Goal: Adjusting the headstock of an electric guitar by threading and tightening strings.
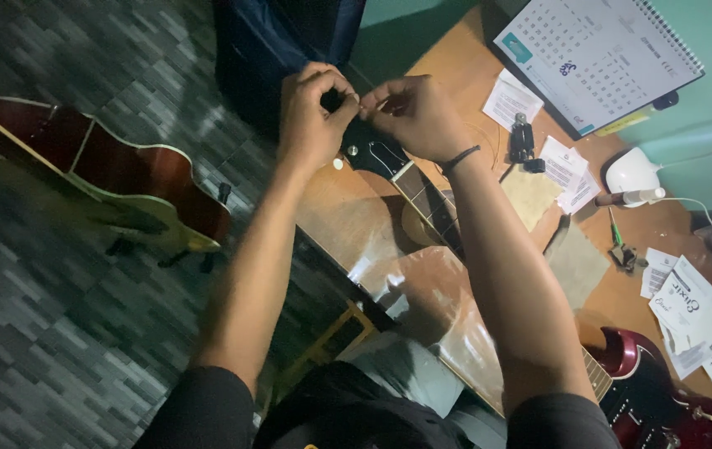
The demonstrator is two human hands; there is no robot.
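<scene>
A: Where are your hands now?

B: Both are up at the headstock (370,150) of the dark red guitar (663,399), which lies across the wooden table (347,220) with its neck (431,208) running back toward you. Your left hand (312,112) sits on the far edge of the headstock, fingers curled in tight, thumb and forefinger pinched together on something small there. I judge it a tuning peg, though the fingers hide it.

A: And the right?

B: Your right hand (416,115) is just beside the left, almost touching it, fingers bunched narrow at the tips. It looks pinched on a thin string end, but the string itself is too fine to make out, so I can't be sure.

A: So which step is this?

B: By the look of it, you're fitting or winding a string at a peg: one hand on the peg, the other feeding and holding tension. The opened packets (692,320) at the right edge of the table suit that reading.

A: What does the next move ask of you?

B: Steady tension from the right hand while the left turns, so the wraps sit neat and the string doesn't slip. Keep your forearms off the neck. The black winder (522,140) lies near the calendar (597,54), within reach if you want it. The other guitar (106,179) on the floor is well apart.
</scene>
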